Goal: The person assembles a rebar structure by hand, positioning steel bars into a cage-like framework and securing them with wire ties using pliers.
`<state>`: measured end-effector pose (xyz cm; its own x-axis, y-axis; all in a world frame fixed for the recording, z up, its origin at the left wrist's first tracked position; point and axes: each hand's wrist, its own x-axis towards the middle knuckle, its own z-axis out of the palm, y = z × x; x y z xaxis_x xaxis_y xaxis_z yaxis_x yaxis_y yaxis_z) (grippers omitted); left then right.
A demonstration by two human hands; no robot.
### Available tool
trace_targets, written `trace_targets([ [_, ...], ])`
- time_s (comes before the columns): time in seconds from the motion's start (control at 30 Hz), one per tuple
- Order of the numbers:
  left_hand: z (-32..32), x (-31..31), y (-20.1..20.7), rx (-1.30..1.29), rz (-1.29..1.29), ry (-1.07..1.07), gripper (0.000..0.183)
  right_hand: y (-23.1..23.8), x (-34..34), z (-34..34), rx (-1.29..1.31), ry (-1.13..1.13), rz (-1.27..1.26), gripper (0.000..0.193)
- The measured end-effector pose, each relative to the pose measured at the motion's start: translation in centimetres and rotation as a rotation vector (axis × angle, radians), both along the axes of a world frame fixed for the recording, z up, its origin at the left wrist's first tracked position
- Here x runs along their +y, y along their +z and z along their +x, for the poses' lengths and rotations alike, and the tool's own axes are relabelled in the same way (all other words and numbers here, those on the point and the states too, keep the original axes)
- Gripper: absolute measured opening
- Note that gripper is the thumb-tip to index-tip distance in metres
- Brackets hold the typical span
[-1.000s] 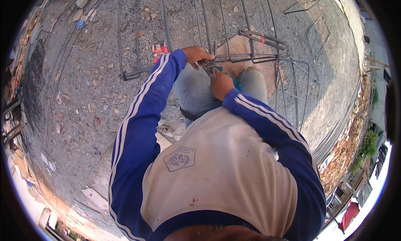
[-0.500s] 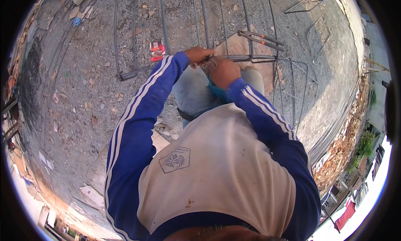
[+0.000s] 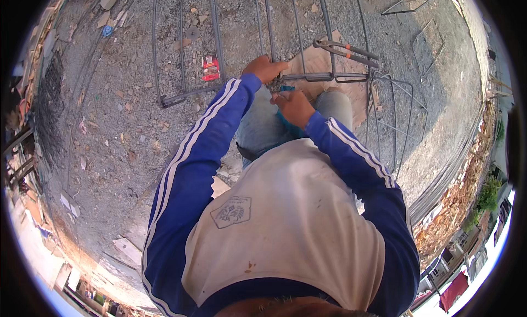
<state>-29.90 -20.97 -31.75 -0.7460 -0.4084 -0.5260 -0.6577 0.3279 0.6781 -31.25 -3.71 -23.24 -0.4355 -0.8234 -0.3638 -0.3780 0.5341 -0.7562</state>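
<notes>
Rebar [image 3: 307, 76] lies in a long frame of grey steel bars ahead of my knees. My left hand [image 3: 264, 70] is closed over its near bars, with the fingertips partly hidden beneath it. Closer to my body, my right hand [image 3: 295, 107] is pinched above my lap. What its fingers hold is too small to make out. Under that hand, a teal cloth-like thing [image 3: 290, 126] lies between my thighs. Pincers [image 3: 347, 52] with orange bands on their dark handles rest across the bars to the right of my hands.
A cardboard sheet [image 3: 313, 60] lies under the bars by my right knee. Bent steel stirrups [image 3: 398, 105] stand at the right. On the gravel are a red packet [image 3: 210, 68] and a blue scrap [image 3: 107, 31]. Long rods [image 3: 439, 190] run along the right edge.
My right hand has drawn back toward my body, away from the left hand. My left hand stays at the bars. The whole view has shifted slightly.
</notes>
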Motion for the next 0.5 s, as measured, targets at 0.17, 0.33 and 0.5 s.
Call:
trace_targets([
  [0.17,-2.4,-0.5,1.8,0.126,0.908,0.535,0.039,3.6,0.5,-5.4,0.040,-0.138,0.265,0.040],
  [0.33,-3.5,0.8,3.5,0.237,0.963,0.811,0.034,2.4,2.1,-14.7,0.922,-0.134,0.080,0.057],
  [0.5,-3.1,1.1,4.4,0.332,0.991,0.913,0.035,2.9,2.2,-19.3,0.748,0.258,0.221,0.054],
])
